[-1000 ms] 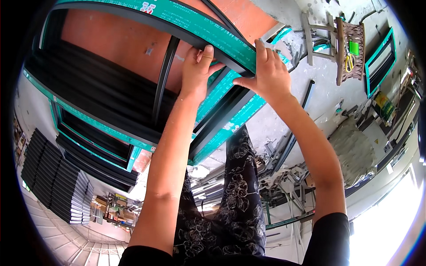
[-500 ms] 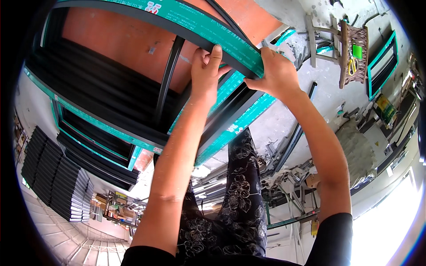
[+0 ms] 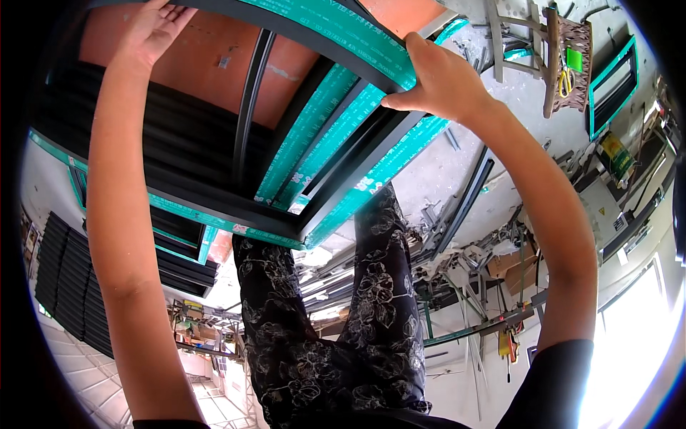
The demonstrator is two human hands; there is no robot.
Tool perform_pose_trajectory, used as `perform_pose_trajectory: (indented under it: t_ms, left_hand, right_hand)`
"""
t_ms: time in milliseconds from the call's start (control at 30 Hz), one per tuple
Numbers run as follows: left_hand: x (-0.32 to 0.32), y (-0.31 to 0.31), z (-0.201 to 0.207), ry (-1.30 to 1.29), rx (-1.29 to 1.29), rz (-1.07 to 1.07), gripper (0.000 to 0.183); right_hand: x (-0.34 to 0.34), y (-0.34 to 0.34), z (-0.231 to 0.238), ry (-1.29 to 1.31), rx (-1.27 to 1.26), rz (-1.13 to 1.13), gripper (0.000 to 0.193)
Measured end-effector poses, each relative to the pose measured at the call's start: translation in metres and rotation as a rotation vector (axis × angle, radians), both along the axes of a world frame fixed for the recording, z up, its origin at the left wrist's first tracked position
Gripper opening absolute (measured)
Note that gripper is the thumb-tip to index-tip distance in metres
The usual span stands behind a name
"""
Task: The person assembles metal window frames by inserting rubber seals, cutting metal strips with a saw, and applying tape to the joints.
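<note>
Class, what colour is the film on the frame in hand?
Teal green film with pale print, best in the head view.

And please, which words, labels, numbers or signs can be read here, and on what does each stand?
I leave wording uncopied, but print shows here:
Green film on the black frame: pale lettering, partly legible.
Grey box: yellow triangular sign, its details too small.
Green-and-yellow package: any print too blurred.

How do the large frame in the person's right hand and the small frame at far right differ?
The large frame is gripped at a corner by the right hand; no hand touches the small frame. The large frame is cut off by the picture's upper edge, while the small frame shows whole. The large frame is nearer and looks far bigger than the small frame. Both show green and black.
</note>
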State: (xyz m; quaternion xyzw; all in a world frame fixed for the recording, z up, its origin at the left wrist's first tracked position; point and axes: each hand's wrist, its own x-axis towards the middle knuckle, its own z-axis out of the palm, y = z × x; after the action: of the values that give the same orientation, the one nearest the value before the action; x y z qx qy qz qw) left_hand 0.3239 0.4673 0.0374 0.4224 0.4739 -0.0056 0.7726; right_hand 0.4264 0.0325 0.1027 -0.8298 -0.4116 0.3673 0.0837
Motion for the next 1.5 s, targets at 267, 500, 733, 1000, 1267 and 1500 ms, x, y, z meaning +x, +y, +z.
perform_pose_trajectory:
  t_ms: [267, 500, 733, 1000, 1267, 1500]
  left_hand:
    - [0.015, -0.029, 0.035, 0.118, 0.009, 0.102, 0.042]
    - [0.017, -0.035, 0.041, 0.153, 0.085, 0.136, 0.037]
    - [0.013, -0.020, 0.041, 0.148, 0.134, 0.100, 0.038]
    - [0.024, -0.044, 0.049, 0.192, 0.129, 0.176, 0.031]
    - [0.001, -0.027, 0.035, 0.124, -0.055, 0.052, 0.036]
    - [0.014, -0.031, 0.058, 0.124, -0.070, -0.035, 0.042]
  right_hand:
    - [0.019, 0.020, -0.032, 0.156, 0.116, 0.034, 0.082]
    - [-0.010, -0.036, -0.041, 0.212, 0.356, -0.384, 0.082]
    - [-0.084, -0.094, -0.002, 0.126, 0.389, -0.931, 0.078]
    - [-0.103, -0.086, 0.004, -0.167, 0.333, -0.941, 0.089]
    - [-0.060, -0.012, 0.020, -0.268, 0.310, -0.593, 0.087]
    - [-0.027, 0.166, 0.022, -0.283, 0.143, -0.242, 0.087]
